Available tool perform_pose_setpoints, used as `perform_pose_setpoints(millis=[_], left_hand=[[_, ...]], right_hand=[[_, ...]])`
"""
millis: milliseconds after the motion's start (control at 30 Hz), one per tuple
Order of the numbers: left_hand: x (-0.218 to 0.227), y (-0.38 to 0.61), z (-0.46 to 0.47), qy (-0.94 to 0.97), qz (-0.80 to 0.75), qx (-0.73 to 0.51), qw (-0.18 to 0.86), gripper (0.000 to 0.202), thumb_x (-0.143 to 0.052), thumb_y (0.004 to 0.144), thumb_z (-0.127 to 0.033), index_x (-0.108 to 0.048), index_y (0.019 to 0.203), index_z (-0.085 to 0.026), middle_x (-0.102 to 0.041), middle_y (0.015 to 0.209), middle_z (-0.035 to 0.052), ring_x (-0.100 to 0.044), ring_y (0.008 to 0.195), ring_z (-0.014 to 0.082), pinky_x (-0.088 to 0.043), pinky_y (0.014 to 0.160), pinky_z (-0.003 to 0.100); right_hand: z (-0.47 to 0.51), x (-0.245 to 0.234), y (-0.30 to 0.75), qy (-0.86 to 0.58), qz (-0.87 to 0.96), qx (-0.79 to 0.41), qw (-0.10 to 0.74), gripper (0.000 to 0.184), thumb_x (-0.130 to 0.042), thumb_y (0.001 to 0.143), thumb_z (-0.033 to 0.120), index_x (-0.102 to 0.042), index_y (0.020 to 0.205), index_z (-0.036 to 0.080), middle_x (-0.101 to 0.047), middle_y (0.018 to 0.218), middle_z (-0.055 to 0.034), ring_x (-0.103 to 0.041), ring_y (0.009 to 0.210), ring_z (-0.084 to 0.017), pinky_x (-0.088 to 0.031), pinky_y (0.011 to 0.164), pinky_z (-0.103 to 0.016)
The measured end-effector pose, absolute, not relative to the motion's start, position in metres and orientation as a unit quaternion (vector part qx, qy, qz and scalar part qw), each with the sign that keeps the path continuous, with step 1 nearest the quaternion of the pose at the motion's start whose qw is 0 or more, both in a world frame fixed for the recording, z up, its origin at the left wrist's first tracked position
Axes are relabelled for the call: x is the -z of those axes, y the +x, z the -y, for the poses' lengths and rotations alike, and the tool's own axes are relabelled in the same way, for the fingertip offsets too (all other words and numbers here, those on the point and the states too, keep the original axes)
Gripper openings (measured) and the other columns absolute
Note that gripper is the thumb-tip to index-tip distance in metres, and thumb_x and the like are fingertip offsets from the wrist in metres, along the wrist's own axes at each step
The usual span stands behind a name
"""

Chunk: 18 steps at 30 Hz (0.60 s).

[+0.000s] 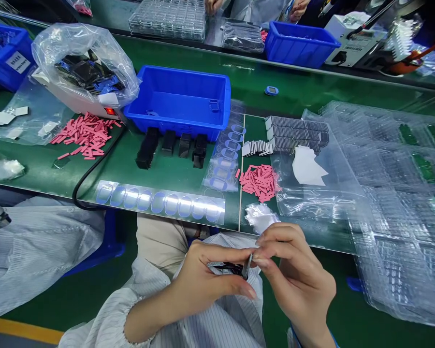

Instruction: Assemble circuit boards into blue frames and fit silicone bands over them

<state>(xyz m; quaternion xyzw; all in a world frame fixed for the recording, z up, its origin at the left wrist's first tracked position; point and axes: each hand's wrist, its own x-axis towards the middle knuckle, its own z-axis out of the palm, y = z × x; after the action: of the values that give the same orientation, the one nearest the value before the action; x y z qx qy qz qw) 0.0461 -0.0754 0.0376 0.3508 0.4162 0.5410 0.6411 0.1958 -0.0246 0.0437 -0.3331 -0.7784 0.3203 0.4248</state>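
My left hand is closed around a small dark flat part, held edge-on between thumb and forefinger above my lap. Something black and thin runs back from this part into the palm. Thumb and fingers of my right hand are pinched together at the part's upper edge; anything small between them is hidden. Just beyond the hands, at the bench edge, lies a pile of clear film pieces. Behind that is a heap of pink strips.
A blue bin stands mid-bench, with black blocks before it. Sticker sheets lie along the front edge. Clear trays overhang at right. A bag of parts and a black cable are at left. Other people sit nearby.
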Motion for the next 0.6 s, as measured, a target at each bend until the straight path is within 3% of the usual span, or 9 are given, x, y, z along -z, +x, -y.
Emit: perform_pose_setpoints(millis=[167,333,400,500,600], left_hand=[[-0.029,0.056,0.073,0.207,-0.421,-0.565,0.679,0.035,-0.084,0.054,-0.035,-0.077,0.086,-0.024,-0.078,0.086,0.0045,-0.073,0.082,0.0233,-0.058,0.075,0.029],[-0.016,0.051,0.064,0.121,-0.483,-0.604,0.622,0.037,-0.085,0.051,-0.035,-0.076,0.083,-0.019,-0.078,0.085,0.0074,-0.073,0.081,0.024,-0.058,0.078,0.034],[-0.017,0.044,0.06,0.13,-0.48,-0.603,0.624,0.039,-0.085,0.051,-0.036,-0.075,0.084,-0.018,-0.078,0.081,0.0071,-0.073,0.078,0.0225,-0.057,0.079,0.034],[-0.022,0.032,0.055,0.15,-0.428,-0.555,0.698,0.059,-0.083,0.053,-0.042,-0.068,0.105,-0.018,-0.077,0.068,0.0042,-0.072,0.068,0.0184,-0.056,0.073,0.03],[-0.027,0.02,0.05,0.163,-0.326,-0.434,0.824,0.08,-0.074,0.062,-0.052,-0.048,0.13,-0.018,-0.076,0.07,0.0049,-0.071,0.06,0.0159,-0.056,0.064,0.027]], right_hand=[[0.034,-0.035,0.197,-0.332,0.835,-0.096,0.428,0.014,-0.051,0.077,0.006,-0.052,0.08,0.019,-0.052,0.087,-0.0036,-0.05,0.082,-0.018,-0.039,0.072,-0.034],[0.018,-0.004,0.214,-0.5,0.761,-0.106,0.4,0.007,-0.044,0.087,0.019,-0.049,0.081,0.021,-0.054,0.091,-0.006,-0.052,0.09,-0.022,-0.04,0.077,-0.039],[0.007,0.009,0.218,-0.54,0.753,-0.079,0.366,0.006,-0.051,0.086,0.024,-0.052,0.081,0.02,-0.057,0.092,-0.0076,-0.052,0.094,-0.025,-0.038,0.081,-0.044],[-0.001,0.008,0.218,-0.523,0.769,-0.014,0.368,0.011,-0.064,0.079,0.023,-0.06,0.089,0.019,-0.061,0.101,-0.0099,-0.052,0.101,-0.028,-0.035,0.089,-0.048],[0.001,-0.016,0.215,-0.389,0.84,-0.132,0.354,0.036,-0.059,0.085,0.03,-0.055,0.119,0.019,-0.062,0.114,-0.012,-0.053,0.109,-0.028,-0.042,0.09,-0.045]])
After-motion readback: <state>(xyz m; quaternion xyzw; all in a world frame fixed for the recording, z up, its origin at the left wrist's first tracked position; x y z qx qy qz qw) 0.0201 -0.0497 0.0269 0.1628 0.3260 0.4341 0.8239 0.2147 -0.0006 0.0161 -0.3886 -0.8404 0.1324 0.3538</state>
